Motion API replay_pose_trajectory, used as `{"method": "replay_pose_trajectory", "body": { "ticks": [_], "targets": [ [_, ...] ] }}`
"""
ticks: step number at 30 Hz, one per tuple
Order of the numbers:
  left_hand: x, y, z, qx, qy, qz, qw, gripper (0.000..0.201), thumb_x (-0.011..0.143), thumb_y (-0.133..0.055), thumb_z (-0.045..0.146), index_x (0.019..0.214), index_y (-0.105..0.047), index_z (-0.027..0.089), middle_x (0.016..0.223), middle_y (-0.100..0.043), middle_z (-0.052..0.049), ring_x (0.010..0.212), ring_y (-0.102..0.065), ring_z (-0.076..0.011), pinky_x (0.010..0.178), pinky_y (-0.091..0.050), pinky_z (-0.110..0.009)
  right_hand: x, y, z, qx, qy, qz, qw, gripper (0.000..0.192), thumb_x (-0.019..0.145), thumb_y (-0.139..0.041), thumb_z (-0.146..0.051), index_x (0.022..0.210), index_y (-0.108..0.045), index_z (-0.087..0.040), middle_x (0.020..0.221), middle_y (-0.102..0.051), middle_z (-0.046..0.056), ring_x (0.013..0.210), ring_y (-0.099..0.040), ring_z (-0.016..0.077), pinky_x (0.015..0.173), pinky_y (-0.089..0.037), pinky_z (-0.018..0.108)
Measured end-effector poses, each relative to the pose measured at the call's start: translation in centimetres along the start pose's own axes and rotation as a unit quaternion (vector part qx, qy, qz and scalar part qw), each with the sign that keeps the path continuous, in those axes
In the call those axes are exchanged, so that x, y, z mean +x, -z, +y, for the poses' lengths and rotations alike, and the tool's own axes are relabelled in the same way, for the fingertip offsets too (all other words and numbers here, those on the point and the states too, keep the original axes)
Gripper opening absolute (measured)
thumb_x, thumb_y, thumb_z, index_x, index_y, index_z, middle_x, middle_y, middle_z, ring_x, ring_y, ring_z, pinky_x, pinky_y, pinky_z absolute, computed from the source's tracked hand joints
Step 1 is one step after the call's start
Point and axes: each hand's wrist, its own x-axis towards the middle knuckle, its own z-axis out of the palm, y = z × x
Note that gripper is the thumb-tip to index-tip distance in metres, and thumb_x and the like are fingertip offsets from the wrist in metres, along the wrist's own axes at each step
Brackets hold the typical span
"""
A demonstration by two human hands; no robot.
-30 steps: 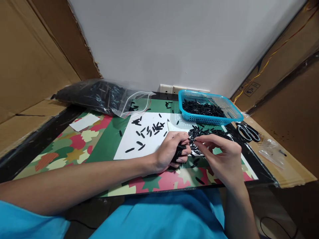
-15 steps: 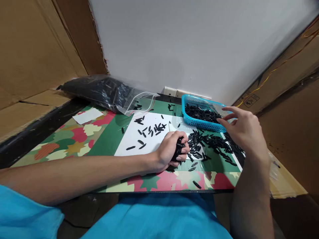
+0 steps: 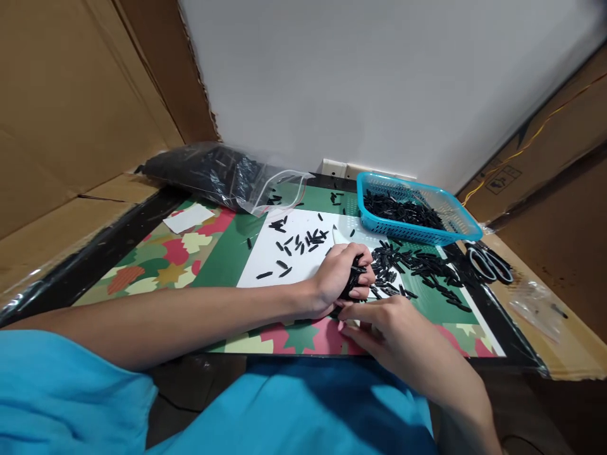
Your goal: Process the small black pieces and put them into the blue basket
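Observation:
My left hand (image 3: 336, 275) is curled round a bunch of small, slim black pieces (image 3: 354, 277), whose ends poke out between the fingers and palm. Just below it, my right hand (image 3: 391, 323) has thumb and forefinger drawn together in a pinch by the bunch's lower end; what lies between those fingertips is too hidden to make out. A loose pile of similar black pieces (image 3: 429, 265) spreads right of the left hand. More lie scattered on a white sheet (image 3: 256, 265) to its left. A blue plastic basket (image 3: 403, 230) behind holds many of them.
At the back left lies a clear zip bag (image 3: 203, 170) full of dark pieces. Scissors (image 3: 488, 262) and a small clear plastic bag (image 3: 535, 309) are at the right. A white paper slip (image 3: 188, 218) lies left on the patterned table mat (image 3: 213, 259). Cardboard stands on both sides.
My right hand has moved from the basket's right edge down and left to beside my left hand. The left hand keeps its bunch. The view has shifted slightly, uncovering the scissors.

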Motion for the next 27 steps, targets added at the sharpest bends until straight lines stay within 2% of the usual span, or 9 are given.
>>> {"method": "replay_pose_trajectory", "body": {
  "ticks": [8, 16, 21, 24, 27],
  "targets": [
    [0.2, 0.2, -0.2, -0.019, -0.004, -0.001, 1.000, 0.025, 0.087, -0.058, 0.037, 0.076, -0.040, 0.024, 0.059, -0.042, 0.006, 0.039, -0.032, -0.0065, 0.031, -0.018, -0.013, -0.1, -1.9, 0.5, -0.166, 0.042, 0.068, 0.983, 0.021, 0.104, -0.057, -0.009, 0.103, -0.069, -0.026, 0.076, -0.074, 0.000, 0.057, -0.064, 0.0186, 0.055, -0.021, 0.033],
    [0.2, 0.1, 0.0, -0.029, 0.006, 0.013, 0.999, 0.023, 0.084, -0.060, 0.034, 0.078, -0.040, 0.024, 0.061, -0.042, 0.006, 0.039, -0.033, -0.0059, 0.033, -0.016, -0.013, 0.2, -1.8, -0.2, -0.258, 0.080, 0.107, 0.957, 0.025, 0.086, -0.065, 0.001, 0.092, -0.065, -0.023, 0.064, -0.070, -0.003, 0.047, -0.059, 0.0185, 0.054, -0.011, 0.037],
    [0.1, 0.2, 0.2, -0.028, 0.016, 0.008, 0.999, 0.025, 0.084, -0.062, 0.036, 0.079, -0.041, 0.025, 0.064, -0.043, 0.006, 0.040, -0.033, -0.0070, 0.030, -0.016, -0.013, 0.5, -2.1, -0.3, -0.310, 0.093, 0.146, 0.935, 0.023, 0.079, -0.066, 0.001, 0.085, -0.069, -0.021, 0.051, -0.066, -0.002, 0.040, -0.058, 0.0199, 0.053, -0.007, 0.038],
    [0.1, 0.3, 0.3, -0.033, 0.021, 0.009, 0.999, 0.026, 0.085, -0.062, 0.037, 0.078, -0.040, 0.025, 0.064, -0.042, 0.007, 0.041, -0.033, -0.0071, 0.029, -0.017, -0.012, 0.5, -2.0, -0.1, -0.291, 0.101, 0.156, 0.938, 0.019, 0.083, -0.066, -0.001, 0.086, -0.072, -0.019, 0.049, -0.065, -0.001, 0.038, -0.057, 0.0196, 0.052, -0.008, 0.037],
    [0.1, 0.4, 0.3, -0.027, 0.022, 0.010, 0.999, 0.027, 0.086, -0.062, 0.038, 0.078, -0.040, 0.024, 0.064, -0.041, 0.007, 0.041, -0.031, -0.0070, 0.030, -0.018, -0.012, 0.0, -0.9, 0.4, -0.169, 0.096, 0.149, 0.970, 0.016, 0.093, -0.063, -0.008, 0.086, -0.070, -0.021, 0.061, -0.072, 0.000, 0.046, -0.062, 0.0166, 0.049, -0.023, 0.032]
  ]
}}
